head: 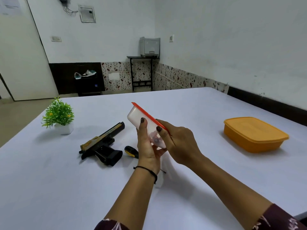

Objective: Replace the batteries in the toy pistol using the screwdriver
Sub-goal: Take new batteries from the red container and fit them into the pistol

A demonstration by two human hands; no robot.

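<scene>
Left hand: I see my left hand (147, 146) wrapped round the small box (137, 117) from below, its fingers (143, 125) curled over the pale wall and clamped on it.
Right hand: my right hand (179, 143) pinches the same box at its near end. The thumb lies on the wall just under the lid rim, and the other fingers are hidden behind the lid side.
Small box: translucent white, held tilted above the table (66, 188) with its red lid (146, 113) seated and turned to the right. Small dark round bits show through the wall at the low end; I can't make out what they are.
Toy pistol: the black-and-gold toy pistol (101, 145) lies on its side on the table, left of my hands, untouched.
Screwdriver: the screwdriver (131, 151) lies just beside the pistol's grip. Only the black-and-yellow handle shows; the rest is behind my left hand.
Orange container: the orange container (254, 135) sits lidded, well apart at the right.
Plant: the small potted plant (58, 113) stands at the far left.
</scene>
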